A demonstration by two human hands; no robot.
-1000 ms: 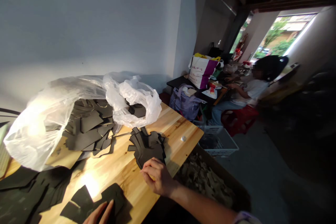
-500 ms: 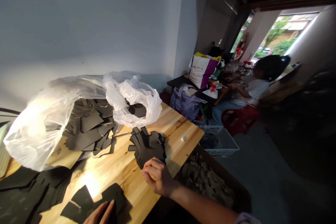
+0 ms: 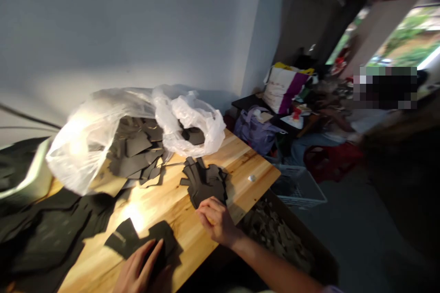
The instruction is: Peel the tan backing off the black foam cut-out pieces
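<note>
The table (image 3: pixel 240 155) is made of light wood, and a bright spot of light shines on it near the front. The right hand (image 3: pixel 216 220) rests on the table with its fingers curled, and its fingertips touch the near edge of a small pile (image 3: pixel 206 181) of dark cut shapes. I cannot tell if it grips a piece or only touches it. The pile lies in the middle of the table, near the right edge. The left hand (image 3: pixel 139 271) lies flat and open on a dark sheet (image 3: pixel 144 240) at the front of the table and presses it down.

At the back of the table sits a big clear bag (image 3: pixel 85 139) full of more dark shapes. A white bag (image 3: pixel 195 121) is just beside it, closer to the pile. More dark sheets (image 3: pixel 51 233) cover the left side of the table. A tiny white bit (image 3: pixel 252 178) lies by the right edge.

A pale wall (image 3: pixel 120 27) stands behind the table. Beside the table, on the floor, a box (image 3: pixel 275 233) holds scraps, and a white basket (image 3: pixel 302 187) stands past it. Farther off a person (image 3: pixel 357 121) sits by a dark table with a purple bag (image 3: pixel 257 130) and a shopping bag (image 3: pixel 287 89). Green trees show through an opening (image 3: pixel 409 46) far back.
</note>
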